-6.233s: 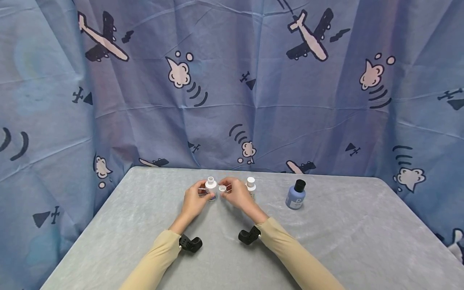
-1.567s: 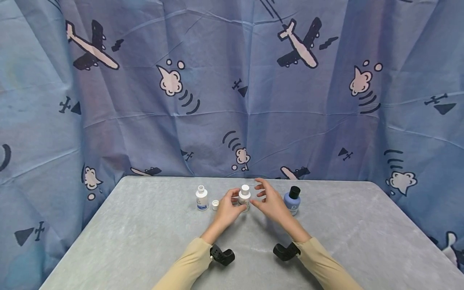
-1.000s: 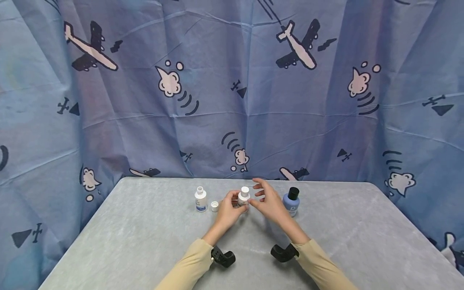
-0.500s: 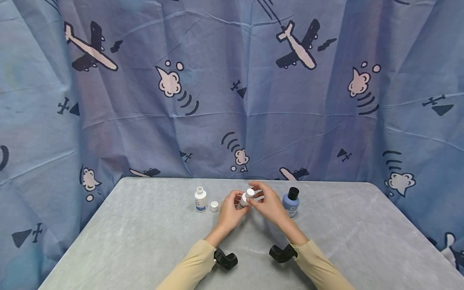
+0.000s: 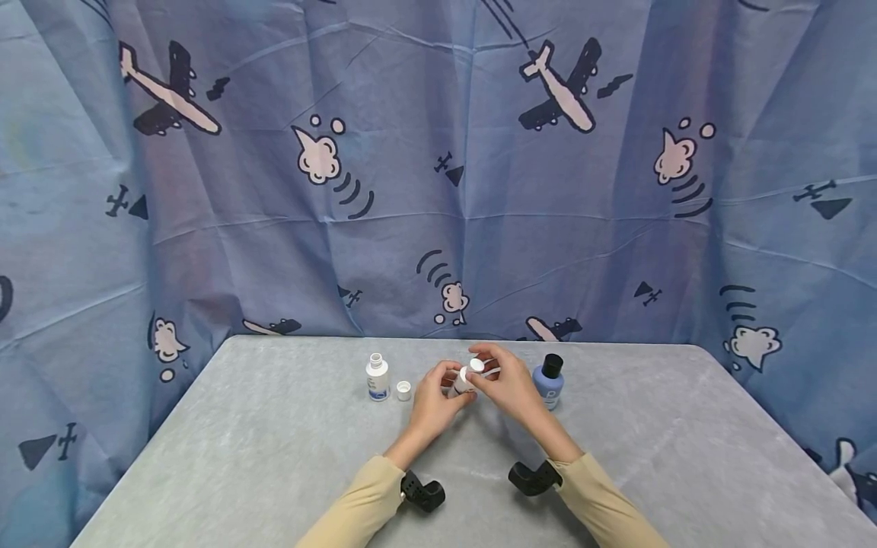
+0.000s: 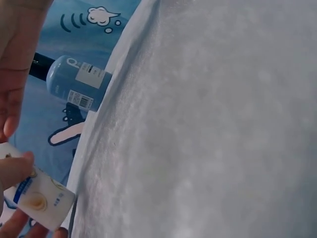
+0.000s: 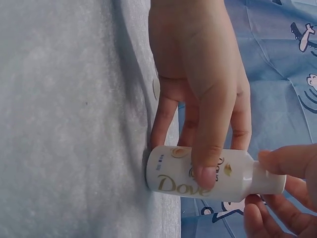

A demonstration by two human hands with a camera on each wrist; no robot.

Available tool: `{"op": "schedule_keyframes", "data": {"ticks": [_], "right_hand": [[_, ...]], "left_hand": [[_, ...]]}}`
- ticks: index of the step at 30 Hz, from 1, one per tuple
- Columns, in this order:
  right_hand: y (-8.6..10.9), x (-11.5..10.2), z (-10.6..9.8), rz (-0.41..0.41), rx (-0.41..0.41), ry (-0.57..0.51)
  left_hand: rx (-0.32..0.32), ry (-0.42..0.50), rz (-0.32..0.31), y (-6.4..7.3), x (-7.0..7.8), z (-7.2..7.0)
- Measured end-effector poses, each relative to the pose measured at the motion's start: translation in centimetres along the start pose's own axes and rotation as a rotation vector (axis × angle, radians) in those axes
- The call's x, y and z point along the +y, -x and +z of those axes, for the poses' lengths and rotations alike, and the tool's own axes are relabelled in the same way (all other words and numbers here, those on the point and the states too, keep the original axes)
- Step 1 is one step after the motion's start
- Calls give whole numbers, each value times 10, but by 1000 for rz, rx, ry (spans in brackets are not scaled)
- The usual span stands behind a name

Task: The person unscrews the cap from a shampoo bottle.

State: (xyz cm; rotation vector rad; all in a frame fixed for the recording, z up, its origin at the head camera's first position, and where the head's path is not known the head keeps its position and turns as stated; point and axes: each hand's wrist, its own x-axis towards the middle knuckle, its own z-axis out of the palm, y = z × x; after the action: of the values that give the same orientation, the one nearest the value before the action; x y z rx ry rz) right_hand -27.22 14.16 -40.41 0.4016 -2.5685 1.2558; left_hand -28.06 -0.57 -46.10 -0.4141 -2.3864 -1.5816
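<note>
My left hand (image 5: 432, 399) grips the body of a small white Dove bottle (image 7: 233, 173), thumb across its label. On its neck sits a white cap (image 7: 269, 184), which my right hand (image 5: 508, 386) pinches between thumb and fingers. The bottle leans toward the right hand; in the right wrist view its base is close to or touching the table. Further left, a white bottle (image 5: 377, 380) with a blue-marked label stands upright with a bare neck. Beside it on the table lies a loose white cap (image 5: 403, 391), hollow side up.
A blue bottle (image 5: 549, 391) with a black cap stands just right of my right hand. The table (image 5: 274, 449) has a pale grey cloth. Behind its far edge hangs a blue curtain (image 5: 384, 251) printed with planes.
Earlier my hands held the left bottle and its cap; these now stand apart on the table. Both hands moved right to the Dove bottle, which has tilted rightward, and right fingers closed on its cap.
</note>
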Motion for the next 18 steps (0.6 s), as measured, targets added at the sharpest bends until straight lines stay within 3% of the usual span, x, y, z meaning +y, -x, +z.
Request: {"op": "schedule_keyframes", "data": {"ticks": [18], "right_hand": [[-2, -5, 1, -4, 3, -16]], "left_hand": [[49, -73, 66, 2, 5, -13]]}}
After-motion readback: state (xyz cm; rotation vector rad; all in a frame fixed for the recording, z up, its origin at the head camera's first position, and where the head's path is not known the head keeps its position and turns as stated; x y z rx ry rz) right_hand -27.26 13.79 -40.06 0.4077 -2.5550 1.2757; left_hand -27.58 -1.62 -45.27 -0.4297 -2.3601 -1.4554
